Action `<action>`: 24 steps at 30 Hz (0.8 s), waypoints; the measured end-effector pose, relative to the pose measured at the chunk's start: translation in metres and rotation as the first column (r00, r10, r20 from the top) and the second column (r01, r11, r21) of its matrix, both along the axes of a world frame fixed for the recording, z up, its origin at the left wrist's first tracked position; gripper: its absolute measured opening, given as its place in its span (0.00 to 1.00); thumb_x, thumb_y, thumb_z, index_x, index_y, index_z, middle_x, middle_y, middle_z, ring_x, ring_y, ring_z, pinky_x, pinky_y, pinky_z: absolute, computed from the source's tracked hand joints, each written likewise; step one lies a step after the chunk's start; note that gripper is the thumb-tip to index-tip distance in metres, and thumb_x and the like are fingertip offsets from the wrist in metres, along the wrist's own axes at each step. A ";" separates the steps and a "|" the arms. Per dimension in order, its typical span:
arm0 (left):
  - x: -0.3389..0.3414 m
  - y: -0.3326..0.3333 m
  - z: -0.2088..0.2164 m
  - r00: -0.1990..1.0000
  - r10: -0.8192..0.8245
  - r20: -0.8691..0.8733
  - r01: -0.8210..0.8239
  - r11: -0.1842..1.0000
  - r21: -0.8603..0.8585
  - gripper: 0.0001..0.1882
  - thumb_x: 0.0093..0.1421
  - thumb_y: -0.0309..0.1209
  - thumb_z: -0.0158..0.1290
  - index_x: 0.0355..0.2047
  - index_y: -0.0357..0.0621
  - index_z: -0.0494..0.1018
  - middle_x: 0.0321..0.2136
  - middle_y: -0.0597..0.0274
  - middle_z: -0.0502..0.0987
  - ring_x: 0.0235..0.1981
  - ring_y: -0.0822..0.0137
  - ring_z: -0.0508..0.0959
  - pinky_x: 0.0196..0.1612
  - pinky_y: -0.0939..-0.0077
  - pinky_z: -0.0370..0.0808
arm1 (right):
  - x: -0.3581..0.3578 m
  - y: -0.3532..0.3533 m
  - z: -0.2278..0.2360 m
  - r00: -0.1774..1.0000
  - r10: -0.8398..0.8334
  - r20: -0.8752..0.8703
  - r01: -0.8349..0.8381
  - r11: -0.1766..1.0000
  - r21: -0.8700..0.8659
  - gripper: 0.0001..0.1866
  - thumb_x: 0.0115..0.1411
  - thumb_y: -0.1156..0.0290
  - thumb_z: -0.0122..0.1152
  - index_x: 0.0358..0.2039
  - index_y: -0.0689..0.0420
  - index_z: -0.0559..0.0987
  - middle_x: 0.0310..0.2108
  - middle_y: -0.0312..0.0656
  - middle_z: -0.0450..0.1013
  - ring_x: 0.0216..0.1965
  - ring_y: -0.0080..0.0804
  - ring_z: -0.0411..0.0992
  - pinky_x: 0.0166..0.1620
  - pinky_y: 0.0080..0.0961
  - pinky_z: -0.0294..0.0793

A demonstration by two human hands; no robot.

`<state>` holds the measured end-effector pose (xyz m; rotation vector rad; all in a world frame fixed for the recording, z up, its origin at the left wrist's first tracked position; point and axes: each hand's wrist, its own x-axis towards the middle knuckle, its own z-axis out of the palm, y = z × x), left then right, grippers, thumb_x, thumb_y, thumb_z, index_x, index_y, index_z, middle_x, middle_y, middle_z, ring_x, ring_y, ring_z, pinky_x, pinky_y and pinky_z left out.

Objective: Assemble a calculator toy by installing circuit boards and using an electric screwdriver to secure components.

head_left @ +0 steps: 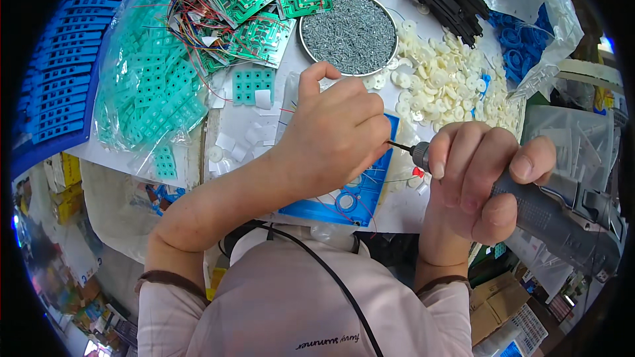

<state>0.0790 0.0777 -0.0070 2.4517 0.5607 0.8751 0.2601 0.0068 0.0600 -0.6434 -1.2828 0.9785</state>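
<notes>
My right hand point(477, 178) grips a grey electric screwdriver point(562, 225), held nearly level with its bit pointing left. The bit's tip reaches the curled fingers of my left hand point(340, 129), and whatever they pinch there is hidden. Below my left hand lies a blue plastic housing point(311, 209), partly covered by that hand and forearm. Inside it are a round white-rimmed part point(346, 201) and thin wires. A small red piece point(417, 172) on a wire shows just past the housing's right side.
Beyond my hands stands a round tray of small screws point(348, 33). Green circuit boards point(254, 36) with wires lie left of it, white plastic discs point(440, 82) right. Teal button pads point(152, 73) fill a bag at left, near blue panels point(73, 53). Black parts point(450, 3) are heaped far right.
</notes>
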 end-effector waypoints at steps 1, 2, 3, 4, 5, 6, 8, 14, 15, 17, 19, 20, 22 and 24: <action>0.002 -0.001 0.004 0.999 0.037 -0.003 -0.037 0.999 -0.036 0.16 0.45 0.37 0.71 0.33 0.52 0.78 0.37 0.71 0.77 0.44 0.62 0.76 0.57 0.49 0.57 | -0.002 0.001 -0.002 1.000 -0.028 -0.003 0.028 1.000 0.000 0.16 0.68 0.63 0.63 0.51 0.48 0.68 0.23 0.29 0.67 0.21 0.22 0.63 0.32 0.27 0.71; 0.004 -0.002 0.006 0.997 0.073 -0.007 -0.073 0.995 -0.072 0.16 0.45 0.38 0.71 0.33 0.52 0.78 0.38 0.71 0.77 0.46 0.63 0.75 0.58 0.48 0.56 | -0.004 0.002 -0.007 0.998 -0.061 -0.005 0.061 0.998 -0.003 0.16 0.67 0.64 0.63 0.51 0.48 0.68 0.22 0.30 0.67 0.20 0.22 0.63 0.32 0.28 0.71; 0.001 -0.001 0.001 0.996 0.067 -0.067 -0.071 0.996 -0.059 0.16 0.46 0.39 0.70 0.34 0.52 0.79 0.39 0.72 0.77 0.47 0.63 0.75 0.59 0.46 0.55 | -0.006 0.004 -0.011 0.996 -0.094 -0.007 0.094 0.996 -0.004 0.16 0.66 0.65 0.63 0.51 0.49 0.68 0.22 0.30 0.66 0.20 0.23 0.63 0.32 0.29 0.71; -0.003 0.000 -0.008 0.990 0.061 -0.126 -0.067 0.997 -0.046 0.16 0.46 0.40 0.70 0.34 0.53 0.79 0.40 0.72 0.77 0.49 0.63 0.74 0.61 0.44 0.53 | -0.007 0.008 -0.020 0.991 -0.133 -0.008 0.133 0.991 -0.007 0.16 0.66 0.67 0.63 0.50 0.50 0.68 0.22 0.31 0.66 0.20 0.24 0.63 0.32 0.30 0.72; -0.006 0.001 -0.013 0.981 0.056 -0.186 -0.063 0.997 -0.033 0.16 0.47 0.41 0.70 0.34 0.53 0.80 0.41 0.73 0.77 0.50 0.63 0.74 0.62 0.42 0.52 | -0.006 0.012 -0.029 0.985 -0.171 -0.009 0.171 0.985 -0.009 0.16 0.65 0.68 0.63 0.50 0.50 0.68 0.21 0.32 0.66 0.20 0.24 0.63 0.32 0.31 0.72; -0.006 0.001 -0.013 0.981 0.057 -0.184 -0.063 0.998 -0.026 0.16 0.47 0.41 0.70 0.34 0.53 0.80 0.41 0.74 0.77 0.50 0.64 0.73 0.62 0.41 0.51 | -0.005 0.015 -0.035 0.987 -0.160 -0.035 0.160 0.987 -0.003 0.17 0.64 0.72 0.63 0.49 0.52 0.67 0.22 0.33 0.66 0.21 0.25 0.64 0.32 0.31 0.73; -0.005 0.000 -0.013 0.981 0.061 -0.182 -0.064 0.998 -0.010 0.16 0.47 0.42 0.70 0.35 0.54 0.80 0.41 0.75 0.77 0.50 0.64 0.73 0.63 0.38 0.50 | -0.003 0.019 -0.042 0.987 -0.151 -0.062 0.151 0.988 0.003 0.17 0.62 0.77 0.62 0.48 0.55 0.66 0.23 0.35 0.67 0.22 0.25 0.66 0.32 0.32 0.74; -0.005 0.001 -0.013 0.982 0.064 -0.177 -0.065 0.998 0.004 0.15 0.48 0.43 0.69 0.34 0.54 0.80 0.40 0.75 0.78 0.50 0.65 0.73 0.63 0.39 0.50 | -0.010 0.022 -0.044 0.985 -0.172 0.027 0.172 0.985 -0.016 0.13 0.64 0.73 0.61 0.43 0.53 0.65 0.20 0.37 0.64 0.19 0.26 0.63 0.29 0.31 0.70; -0.005 0.001 -0.014 0.982 0.069 -0.174 -0.069 0.998 0.006 0.15 0.48 0.43 0.69 0.34 0.53 0.80 0.40 0.75 0.78 0.50 0.65 0.74 0.63 0.39 0.50 | -0.010 0.023 -0.045 0.988 -0.150 0.043 0.150 0.989 -0.003 0.13 0.65 0.73 0.61 0.42 0.54 0.64 0.20 0.37 0.64 0.19 0.26 0.63 0.28 0.31 0.70; -0.004 0.000 -0.017 0.982 0.077 -0.170 -0.077 0.997 0.010 0.15 0.48 0.43 0.69 0.33 0.53 0.80 0.39 0.76 0.78 0.49 0.66 0.74 0.63 0.38 0.51 | -0.013 0.024 -0.047 0.980 -0.174 0.095 0.173 0.985 0.014 0.14 0.65 0.73 0.61 0.41 0.55 0.63 0.20 0.38 0.64 0.19 0.26 0.63 0.27 0.31 0.70; -0.002 0.000 -0.017 0.985 0.092 -0.149 -0.086 0.995 0.042 0.16 0.45 0.42 0.70 0.31 0.52 0.80 0.36 0.73 0.77 0.49 0.65 0.74 0.63 0.39 0.56 | -0.014 0.024 -0.048 0.977 -0.176 0.117 0.174 0.984 0.027 0.14 0.65 0.75 0.62 0.41 0.56 0.62 0.21 0.39 0.67 0.20 0.26 0.65 0.29 0.29 0.72; -0.002 0.000 -0.017 0.985 0.098 -0.139 -0.091 0.994 0.059 0.16 0.44 0.42 0.70 0.29 0.51 0.79 0.35 0.72 0.76 0.48 0.65 0.74 0.62 0.39 0.58 | -0.013 0.024 -0.050 0.980 -0.164 0.112 0.162 0.986 0.033 0.15 0.64 0.77 0.62 0.41 0.58 0.63 0.23 0.39 0.69 0.22 0.25 0.67 0.31 0.28 0.74; -0.002 0.000 -0.017 0.984 0.092 -0.153 -0.085 0.995 0.051 0.17 0.45 0.42 0.70 0.32 0.51 0.79 0.35 0.71 0.76 0.49 0.64 0.74 0.63 0.41 0.59 | -0.008 0.025 -0.053 0.985 -0.129 0.116 0.125 0.991 0.044 0.16 0.62 0.80 0.63 0.43 0.60 0.63 0.24 0.40 0.71 0.24 0.24 0.70 0.34 0.26 0.77; -0.002 0.001 -0.017 0.988 0.065 -0.139 -0.063 0.998 0.021 0.18 0.45 0.41 0.70 0.35 0.50 0.79 0.37 0.69 0.77 0.50 0.64 0.75 0.64 0.42 0.59 | -0.003 0.026 -0.055 0.986 -0.102 0.135 0.098 0.995 0.035 0.16 0.62 0.78 0.63 0.44 0.60 0.64 0.23 0.40 0.70 0.23 0.24 0.69 0.32 0.26 0.75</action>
